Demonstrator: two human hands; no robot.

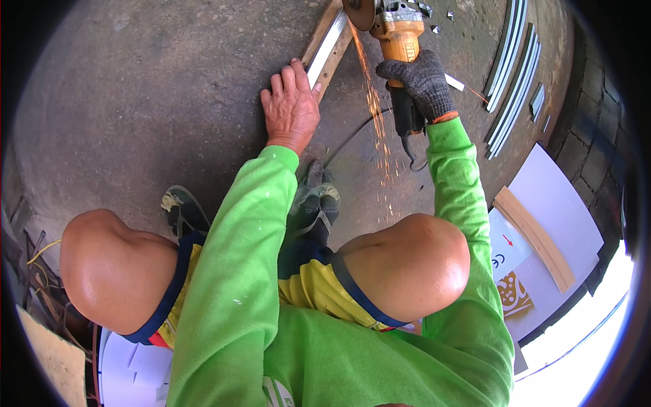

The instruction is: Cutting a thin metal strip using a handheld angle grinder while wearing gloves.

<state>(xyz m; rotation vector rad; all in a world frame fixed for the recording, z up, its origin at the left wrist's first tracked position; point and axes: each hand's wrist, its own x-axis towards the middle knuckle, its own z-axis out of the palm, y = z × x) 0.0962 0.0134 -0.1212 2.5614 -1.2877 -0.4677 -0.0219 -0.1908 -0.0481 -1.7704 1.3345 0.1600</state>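
Note:
My right hand (424, 81), in a dark grey knitted glove, is wrapped round the handle of a yellow and black angle grinder (400, 46). The grinder's cutting disc (360, 12) is at the top edge, against the far part of a shiny metal strip (327, 47). Orange sparks (371, 98) stream from there towards me. The strip lies along a wooden board (333, 66) on the floor. My bare left hand (291, 108) is closed over the near end of strip and board, holding them down; part of its grip is hidden under the palm.
Several long metal profiles (519, 91) lie at the far right, with small metal offcuts (435, 29) beyond the grinder. A black power cord (356, 133) crosses the concrete floor (163, 88). White sheets (556, 197) with a wooden strip (532, 234) are on the right, by a block wall (588, 115).

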